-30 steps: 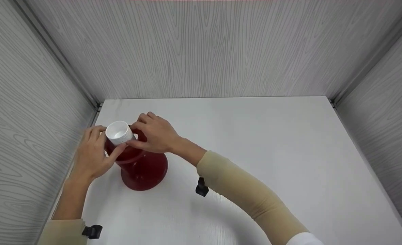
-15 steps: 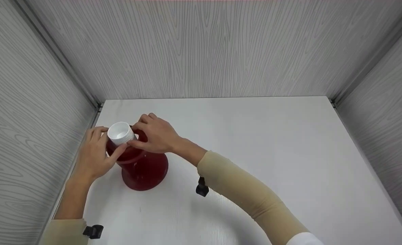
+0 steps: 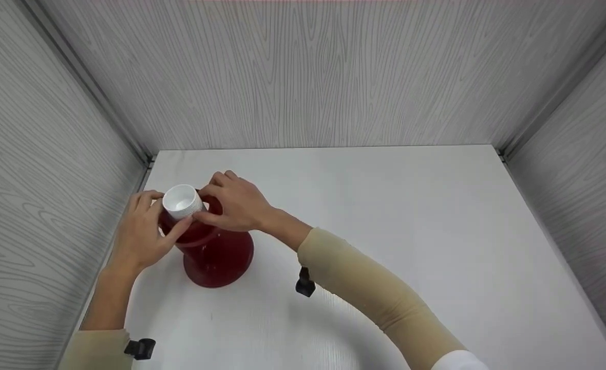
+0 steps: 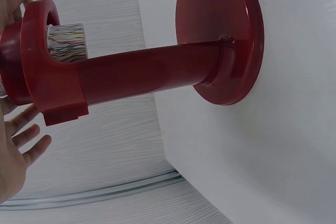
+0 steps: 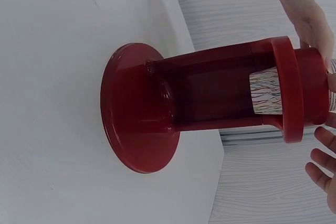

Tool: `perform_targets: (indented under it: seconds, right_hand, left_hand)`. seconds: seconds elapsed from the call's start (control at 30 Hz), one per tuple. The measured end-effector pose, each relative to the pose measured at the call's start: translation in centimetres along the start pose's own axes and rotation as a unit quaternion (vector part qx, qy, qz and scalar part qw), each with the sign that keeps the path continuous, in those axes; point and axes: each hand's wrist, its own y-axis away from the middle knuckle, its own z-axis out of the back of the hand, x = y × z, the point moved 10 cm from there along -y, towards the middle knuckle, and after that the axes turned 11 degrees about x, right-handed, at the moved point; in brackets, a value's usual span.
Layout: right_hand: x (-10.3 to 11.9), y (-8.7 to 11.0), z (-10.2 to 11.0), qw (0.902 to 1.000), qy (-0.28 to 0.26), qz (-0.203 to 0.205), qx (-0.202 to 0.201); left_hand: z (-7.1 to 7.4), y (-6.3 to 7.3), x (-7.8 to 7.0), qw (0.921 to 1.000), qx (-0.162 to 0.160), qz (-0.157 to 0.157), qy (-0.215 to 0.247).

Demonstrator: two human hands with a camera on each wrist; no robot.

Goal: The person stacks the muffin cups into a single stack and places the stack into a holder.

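In the head view, a red stand (image 3: pixel 218 259) with a round base rises on the left of the white table. A stack of white paper cups (image 3: pixel 181 201) sticks up out of its top ring. The stack's lower end (image 5: pixel 266 92), printed with coloured wavy lines, shows below the ring in the right wrist view. My left hand (image 3: pixel 139 228) holds the stack from the left, thumb at the near side. From the right my right hand (image 3: pixel 233 201) grips it too, thumb close to the left thumb. Both hands' lower fingers hang spread beside the ring in the wrist views.
The white table (image 3: pixel 385 231) is bounded by grey wood-grain panels at the back (image 3: pixel 308 77) and both sides. The left panel (image 3: pixel 41 180) stands near my left forearm. Black camera mounts (image 3: pixel 305 283) hang from both sleeves.
Over the last second both hands and the cup stack have shifted very slightly to the right. The stand stays in place, and the grip looks the same.
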Motion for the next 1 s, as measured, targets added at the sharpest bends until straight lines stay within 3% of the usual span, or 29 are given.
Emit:
perform_targets:
  seconds: [0.27, 1.0]
  right_hand:
    - [0.0, 0.0, 0.1, 0.9999, 0.002, 0.003, -0.011]
    - [-0.3, 0.8, 0.6, 0.9989, -0.026, 0.022, -0.031]
  left_hand:
    - [0.3, -0.1, 0.3, 1.0000, 0.001, 0.006, 0.000]
    - [1.8, 0.5, -0.1, 0.9990, -0.035, 0.004, 0.029]
